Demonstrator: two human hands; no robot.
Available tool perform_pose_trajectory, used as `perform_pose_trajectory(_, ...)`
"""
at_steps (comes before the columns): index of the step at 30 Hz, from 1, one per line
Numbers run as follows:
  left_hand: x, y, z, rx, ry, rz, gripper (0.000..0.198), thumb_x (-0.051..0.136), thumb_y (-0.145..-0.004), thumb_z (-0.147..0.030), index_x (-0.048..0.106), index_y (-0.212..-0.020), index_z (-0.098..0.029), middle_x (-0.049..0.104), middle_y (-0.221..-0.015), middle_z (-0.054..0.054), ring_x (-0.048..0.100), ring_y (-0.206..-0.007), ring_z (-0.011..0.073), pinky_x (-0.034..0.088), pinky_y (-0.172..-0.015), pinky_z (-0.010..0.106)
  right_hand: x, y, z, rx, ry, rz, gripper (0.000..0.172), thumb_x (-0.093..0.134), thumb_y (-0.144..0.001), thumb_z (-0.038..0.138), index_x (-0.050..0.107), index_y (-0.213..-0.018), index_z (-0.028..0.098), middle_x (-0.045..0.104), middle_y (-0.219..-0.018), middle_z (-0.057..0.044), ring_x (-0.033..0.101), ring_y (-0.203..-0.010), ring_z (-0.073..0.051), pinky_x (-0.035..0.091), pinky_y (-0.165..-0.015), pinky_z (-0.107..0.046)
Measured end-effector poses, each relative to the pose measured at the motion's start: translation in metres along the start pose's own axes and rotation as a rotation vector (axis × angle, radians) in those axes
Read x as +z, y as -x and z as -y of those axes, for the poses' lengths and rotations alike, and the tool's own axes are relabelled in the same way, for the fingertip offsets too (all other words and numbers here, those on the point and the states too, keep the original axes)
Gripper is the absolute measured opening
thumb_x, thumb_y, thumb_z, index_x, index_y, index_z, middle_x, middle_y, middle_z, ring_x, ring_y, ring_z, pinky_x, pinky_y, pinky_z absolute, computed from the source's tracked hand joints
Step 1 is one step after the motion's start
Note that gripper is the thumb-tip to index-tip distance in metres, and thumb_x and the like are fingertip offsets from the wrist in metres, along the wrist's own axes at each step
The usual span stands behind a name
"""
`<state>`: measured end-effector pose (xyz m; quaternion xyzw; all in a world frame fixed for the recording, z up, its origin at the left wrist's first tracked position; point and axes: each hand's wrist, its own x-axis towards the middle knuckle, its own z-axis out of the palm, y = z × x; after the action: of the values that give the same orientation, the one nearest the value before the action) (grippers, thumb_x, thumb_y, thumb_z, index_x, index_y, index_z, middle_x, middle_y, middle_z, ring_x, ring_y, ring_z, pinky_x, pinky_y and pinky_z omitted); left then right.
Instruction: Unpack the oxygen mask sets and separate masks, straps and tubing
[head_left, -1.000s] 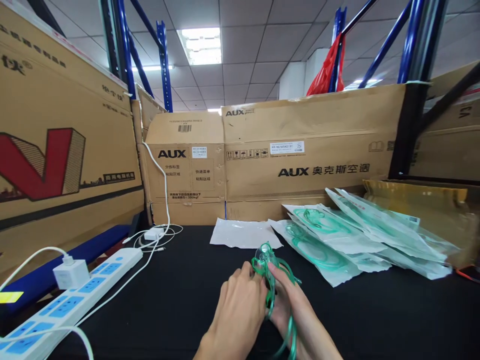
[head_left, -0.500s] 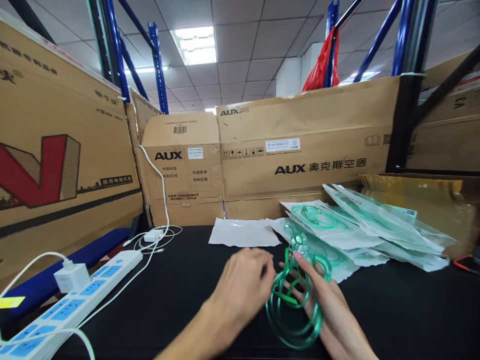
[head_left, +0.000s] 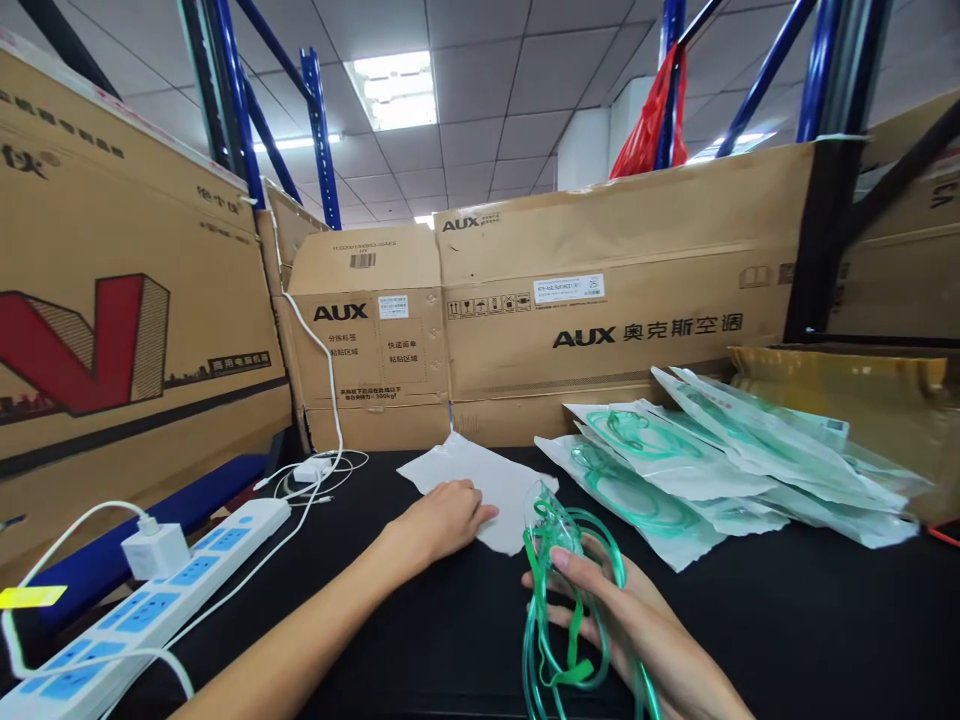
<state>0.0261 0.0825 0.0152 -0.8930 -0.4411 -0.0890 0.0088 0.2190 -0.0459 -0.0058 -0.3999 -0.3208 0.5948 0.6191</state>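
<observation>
My right hand [head_left: 611,600] is closed round a clear green oxygen mask [head_left: 553,525] with coiled green tubing [head_left: 534,640]. A flat green strap hangs from the mask, and the tubing dangles below my fingers over the black table. My left hand [head_left: 444,518] rests on the front part of an empty-looking white pouch [head_left: 499,480], its fingers curled down against it. The pouch lies askew on the table, with one corner pointing at the cardboard behind. My left fingertips are partly hidden from view.
Several packed pouches [head_left: 675,465] with green tubing inside lie piled at the right. On the left stand a white power strip [head_left: 161,600] with a plugged charger [head_left: 156,550] and loose white cables. Cardboard boxes [head_left: 622,270] wall off the back and left.
My left hand has moved away from the tubing, forward and left onto the white pouch, which has turned and shifted nearer. The mask and tubing in my right hand have shifted slightly left and hang lower.
</observation>
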Motion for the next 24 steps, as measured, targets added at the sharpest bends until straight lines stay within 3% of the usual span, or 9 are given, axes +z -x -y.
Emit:
perform_pose_trajectory(4, -0.013, 0.014, 0.008, -0.054, 0.040, -0.016, 0.042, 0.045, -0.099, -0.045, 0.072, -0.090, -0.014, 0.070, -0.104, 0.014, 0.068, -0.096, 0.0277, 0.047, -0.087, 0.037, 0.000, 0.003, 0.007, -0.050, 0.039, 0.002, 0.058, 0.089, -0.066, 0.038, 0.058, -0.110, 0.017, 0.078, -0.102, -0.010, 0.074, -0.100, -0.033, 0.062, -0.081, -0.041)
perform_pose_trajectory(9, -0.024, 0.025, -0.010, 0.013, 0.120, -0.017, 0.060, 0.062, -0.080, -0.070, 0.069, -0.120, -0.025, 0.067, -0.125, 0.008, 0.063, -0.112, 0.0312, 0.047, -0.092, 0.039, -0.009, -0.001, 0.009, -0.071, 0.069, -0.006, 0.053, 0.090, -0.065, 0.040, 0.063, -0.105, 0.016, 0.077, -0.105, -0.012, 0.073, -0.101, -0.034, 0.061, -0.082, -0.042)
perform_pose_trajectory(11, -0.024, 0.028, -0.016, 0.064, 0.143, 0.038, 0.065, 0.070, -0.075, -0.067, 0.067, -0.125, -0.026, 0.068, -0.127, 0.009, 0.063, -0.115, 0.0336, 0.047, -0.093, 0.042, -0.011, -0.001, 0.008, -0.065, 0.064, -0.006, 0.053, 0.090, -0.065, 0.040, 0.064, -0.105, 0.016, 0.077, -0.106, -0.012, 0.073, -0.101, -0.034, 0.061, -0.081, -0.042)
perform_pose_trajectory(13, -0.023, 0.028, -0.016, 0.086, 0.162, 0.079, 0.057, 0.071, -0.078, -0.059, 0.070, -0.124, -0.026, 0.070, -0.124, 0.010, 0.063, -0.115, 0.0337, 0.046, -0.094, 0.042, -0.010, 0.000, 0.007, -0.050, 0.061, -0.016, 0.054, 0.091, -0.064, 0.039, 0.065, -0.106, 0.016, 0.077, -0.106, -0.011, 0.074, -0.099, -0.033, 0.061, -0.080, -0.041)
perform_pose_trajectory(24, -0.027, 0.019, 0.005, 0.160, 0.266, 0.168, 0.040, 0.071, -0.083, -0.053, 0.076, -0.114, -0.027, 0.077, -0.113, 0.003, 0.069, -0.108, 0.0226, 0.047, -0.092, 0.027, -0.005, 0.005, 0.008, -0.036, 0.097, 0.049, 0.047, 0.087, -0.069, 0.039, 0.067, -0.104, 0.016, 0.077, -0.101, -0.010, 0.074, -0.092, -0.030, 0.060, -0.078, -0.041)
